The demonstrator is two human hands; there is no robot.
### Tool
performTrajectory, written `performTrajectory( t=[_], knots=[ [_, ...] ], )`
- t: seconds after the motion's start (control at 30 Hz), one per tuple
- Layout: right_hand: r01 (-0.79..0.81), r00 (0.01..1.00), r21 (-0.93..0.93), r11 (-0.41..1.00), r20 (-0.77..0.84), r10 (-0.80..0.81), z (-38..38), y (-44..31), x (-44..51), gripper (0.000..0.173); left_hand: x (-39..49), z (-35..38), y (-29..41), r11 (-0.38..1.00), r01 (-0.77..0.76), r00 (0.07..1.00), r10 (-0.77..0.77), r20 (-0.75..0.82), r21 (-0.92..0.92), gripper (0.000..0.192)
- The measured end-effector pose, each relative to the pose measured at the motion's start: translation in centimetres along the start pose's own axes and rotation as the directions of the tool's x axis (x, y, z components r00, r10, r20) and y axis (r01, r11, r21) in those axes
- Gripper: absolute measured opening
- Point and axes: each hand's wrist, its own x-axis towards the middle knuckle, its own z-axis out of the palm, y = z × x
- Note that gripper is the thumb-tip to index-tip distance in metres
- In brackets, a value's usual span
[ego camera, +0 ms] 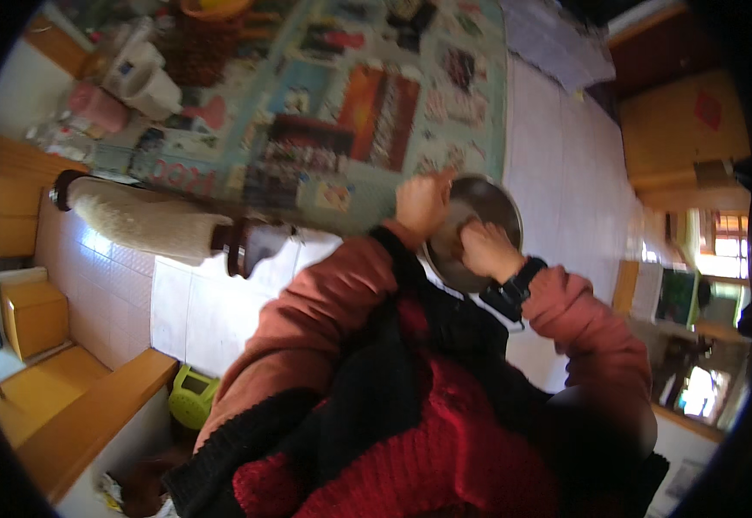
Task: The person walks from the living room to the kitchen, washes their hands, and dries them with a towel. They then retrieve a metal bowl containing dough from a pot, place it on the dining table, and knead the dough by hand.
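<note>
Just past the table's right edge is a round metal bowl point(482, 192), its inside grey and slightly blurred. My left hand point(422, 202) grips the bowl's left rim with bent fingers. Down inside the bowl is my right hand point(491, 251), its back towards me and its fingertips blurred. Whether it holds anything there cannot be told. A black wristwatch point(522, 280) circles my right wrist. The table point(376, 188) beside the bowl has a cover with many printed pictures on it or under it.
A wooden chair arm with a beige fleece cover point(146, 217) lies along the table at left. On the table's far left stand a white plastic jug point(149, 87) and a pink container point(96, 107). A green plastic stool point(193, 395) is low at left. Wooden cabinets point(686, 129) stand at right.
</note>
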Motion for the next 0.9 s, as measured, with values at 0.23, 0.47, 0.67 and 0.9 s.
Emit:
performTrajectory(
  t=[0.23, 0.47, 0.67, 0.9],
  knots=[
    [0.120, 0.992, 0.026, 0.992, 0.037, -0.121, 1.8, 0.5, 0.5, 0.016, 0.7, -0.6, 0.4, 1.000, -0.019, 0.998, 0.020, 0.058, -0.020, 0.023],
    [0.049, 0.975, -0.150, 0.987, 0.223, -0.014, 2.3, -0.7, 3.8, 0.014, 0.7, -0.7, 0.4, 0.999, 0.014, 0.997, -0.010, 0.079, -0.050, 0.025],
    [0.048, 0.971, -0.139, 0.989, 0.239, -0.013, 1.5, -0.3, 5.5, 0.020, 0.6, -0.4, 0.0, 0.997, 0.005, 0.998, -0.001, 0.057, -0.078, 0.024],
    [0.104, 0.957, -0.100, 0.989, 0.282, -0.072, 2.1, 0.8, 7.5, 0.031, 0.7, -0.3, 0.1, 0.999, 0.034, 0.994, -0.032, 0.104, -0.025, 0.025]
  ],
)
